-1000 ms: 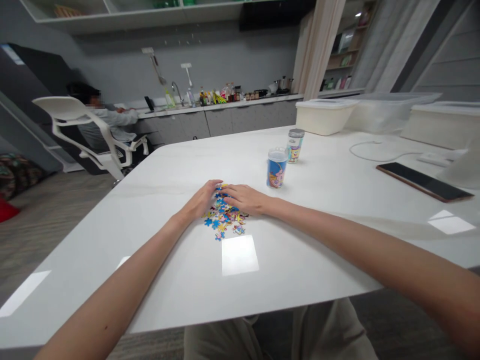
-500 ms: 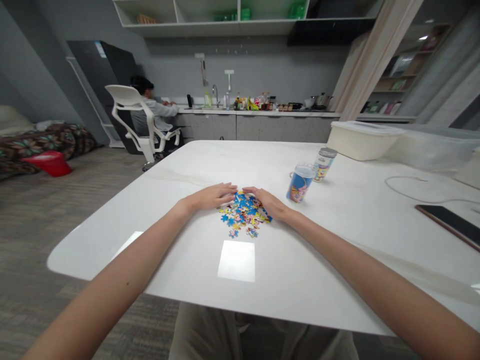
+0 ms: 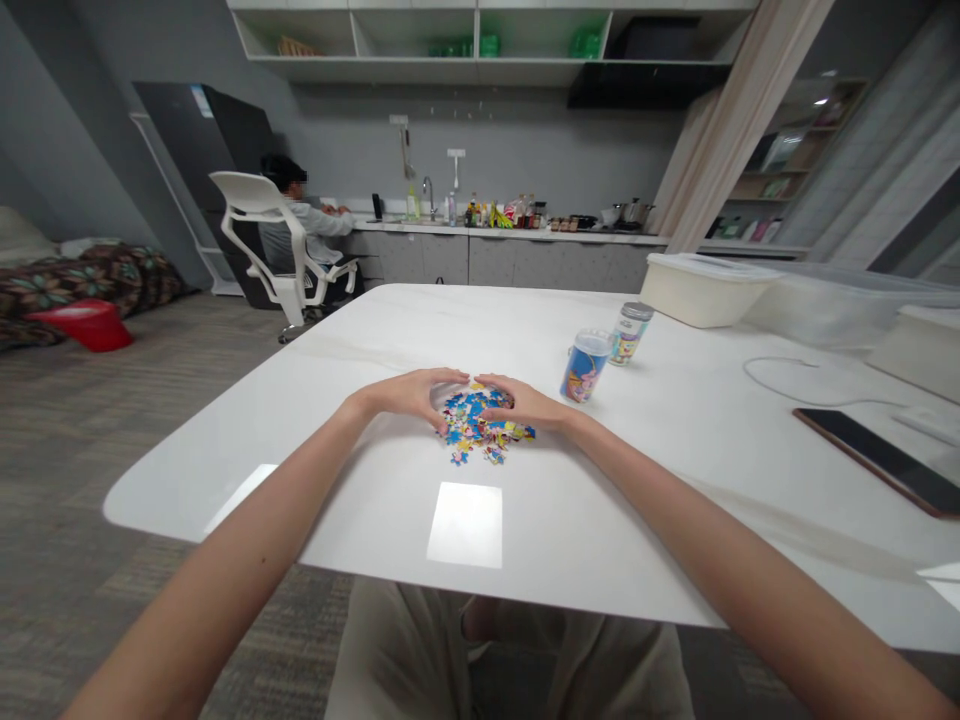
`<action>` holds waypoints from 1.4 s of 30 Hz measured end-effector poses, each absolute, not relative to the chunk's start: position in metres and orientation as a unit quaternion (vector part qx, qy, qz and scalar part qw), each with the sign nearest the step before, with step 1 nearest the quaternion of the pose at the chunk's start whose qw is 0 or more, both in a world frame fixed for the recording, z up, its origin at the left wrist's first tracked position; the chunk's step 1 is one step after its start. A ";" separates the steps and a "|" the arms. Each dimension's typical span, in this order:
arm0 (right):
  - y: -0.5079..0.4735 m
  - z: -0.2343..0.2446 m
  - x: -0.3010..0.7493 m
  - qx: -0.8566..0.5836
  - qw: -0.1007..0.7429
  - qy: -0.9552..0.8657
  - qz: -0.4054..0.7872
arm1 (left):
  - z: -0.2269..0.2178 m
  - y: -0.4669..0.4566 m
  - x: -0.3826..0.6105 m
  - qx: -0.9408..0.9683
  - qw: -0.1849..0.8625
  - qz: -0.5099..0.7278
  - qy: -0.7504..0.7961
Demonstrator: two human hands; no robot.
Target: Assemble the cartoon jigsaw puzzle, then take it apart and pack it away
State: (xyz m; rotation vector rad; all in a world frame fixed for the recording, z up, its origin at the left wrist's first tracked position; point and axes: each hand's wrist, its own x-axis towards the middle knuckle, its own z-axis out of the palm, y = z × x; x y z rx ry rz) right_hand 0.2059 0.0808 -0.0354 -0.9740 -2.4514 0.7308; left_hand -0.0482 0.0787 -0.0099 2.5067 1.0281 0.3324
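Note:
A heap of small colourful jigsaw pieces (image 3: 474, 424), mostly blue and yellow, lies on the white table (image 3: 375, 500) in front of me. My left hand (image 3: 405, 392) curves round the heap's left and far side, fingers bent and touching the pieces. On the right side my right hand (image 3: 526, 403) cups the heap in the same way. The fingertips of both hands almost meet behind the heap. Some pieces are hidden under my fingers, and a few loose ones lie at the near edge of the heap.
A blue printed cup (image 3: 583, 366) and a small lidded jar (image 3: 628, 334) stand to the right of my hands. Farther right are white tubs (image 3: 701, 289), a cable (image 3: 780, 383) and a dark phone (image 3: 876, 460). A person sits in a white chair (image 3: 259, 230) at the back counter.
My view has swung left and steadied. Both hands have gone from lying flat on the pieces to cupping them, drawing the spread pieces into a tighter heap.

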 end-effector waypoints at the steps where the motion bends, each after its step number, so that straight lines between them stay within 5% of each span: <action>1: 0.079 -0.033 0.206 -0.341 0.166 -0.890 0.254 | -0.011 0.080 -0.051 0.899 0.209 0.112 0.367; 5: 0.072 -0.030 0.208 -0.339 0.095 -0.907 0.229 | -0.011 0.082 -0.055 0.903 0.211 0.103 0.359; 32: 0.092 -0.058 0.209 -0.304 0.308 -0.871 0.231 | -0.005 0.075 -0.032 0.904 0.195 0.156 0.347; 42: 0.079 -0.046 0.207 -0.303 0.242 -0.897 0.210 | -0.011 0.071 -0.020 0.910 0.181 0.159 0.336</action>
